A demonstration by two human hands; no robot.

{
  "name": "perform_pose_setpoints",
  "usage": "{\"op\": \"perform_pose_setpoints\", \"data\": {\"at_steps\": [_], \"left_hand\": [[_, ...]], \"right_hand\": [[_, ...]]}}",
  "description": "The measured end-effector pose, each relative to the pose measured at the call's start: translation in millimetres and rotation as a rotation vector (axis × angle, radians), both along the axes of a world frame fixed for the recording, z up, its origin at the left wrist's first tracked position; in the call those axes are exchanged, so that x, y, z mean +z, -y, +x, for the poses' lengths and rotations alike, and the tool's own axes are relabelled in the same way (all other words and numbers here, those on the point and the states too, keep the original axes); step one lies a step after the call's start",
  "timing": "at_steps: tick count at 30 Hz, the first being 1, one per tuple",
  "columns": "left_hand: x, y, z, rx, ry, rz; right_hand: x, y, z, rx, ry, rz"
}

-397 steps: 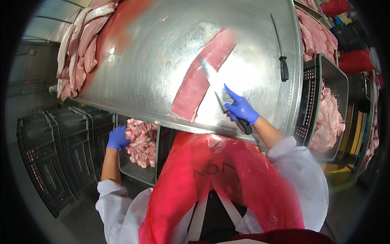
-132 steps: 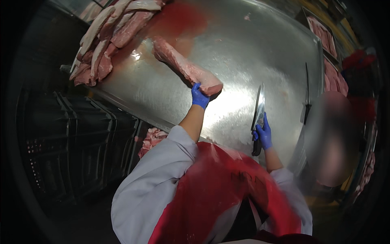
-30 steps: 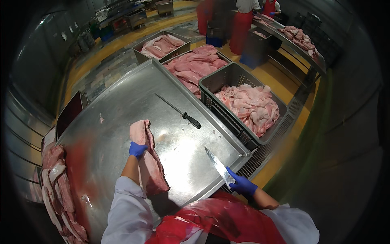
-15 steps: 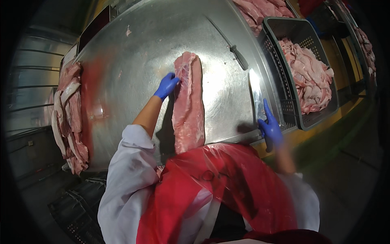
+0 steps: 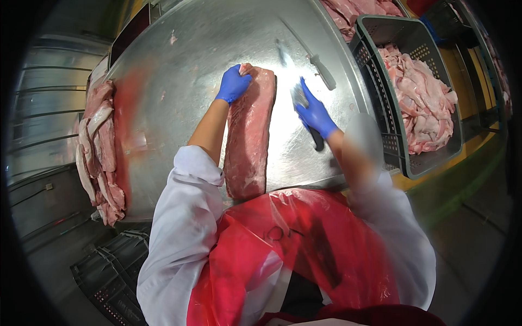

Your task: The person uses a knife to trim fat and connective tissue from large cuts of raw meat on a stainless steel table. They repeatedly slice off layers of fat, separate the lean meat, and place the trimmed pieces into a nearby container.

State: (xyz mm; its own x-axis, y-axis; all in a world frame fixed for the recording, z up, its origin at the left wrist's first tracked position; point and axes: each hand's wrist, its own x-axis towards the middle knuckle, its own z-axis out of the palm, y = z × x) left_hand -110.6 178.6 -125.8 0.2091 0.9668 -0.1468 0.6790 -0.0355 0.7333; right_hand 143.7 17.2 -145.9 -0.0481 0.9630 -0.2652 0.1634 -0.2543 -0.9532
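Observation:
A long, flat pork loin (image 5: 250, 136) lies lengthwise on the metal table in front of me, its near end close to my red apron. My left hand (image 5: 235, 85), in a blue glove, is closed on the loin's far left corner and pinches a flap there. To the right of the meat, my blue-gloved right hand (image 5: 317, 114) grips a knife (image 5: 317, 140) with a dark handle, the index finger stretched along it. The blade, blurred by motion and glare, points away from me, apart from the loin.
A sharpening steel (image 5: 323, 73) lies beyond my right hand. At the right, a grey perforated crate (image 5: 405, 146) holds meat trimmings (image 5: 417, 103). Several meat strips (image 5: 99, 152) are piled on the table's left edge. Dark crates (image 5: 111, 277) stand low at the left.
My right hand has come from the table's right edge in toward the loin, with the knife picked up. My left hand has moved to the loin's far end, and the loin's folded edge now looks flattened.

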Motion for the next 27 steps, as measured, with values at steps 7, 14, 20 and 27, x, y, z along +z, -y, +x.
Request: {"op": "perform_pose_setpoints", "data": {"at_steps": [7,14,20,27], "left_hand": [[8,2,8,-0.038,0.122,0.130],[35,-9,-17,-0.062,0.319,0.040],[74,2,-41,-0.001,0.421,0.052],[115,33,-50,-0.161,0.467,0.025]], "right_hand": [[30,-118,-32,0.546,0.148,-0.136],[37,-95,-35,0.882,0.250,-0.221],[48,-99,-22,1.225,0.366,-0.233],[31,-74,-97,0.852,-0.024,-0.457]]}}
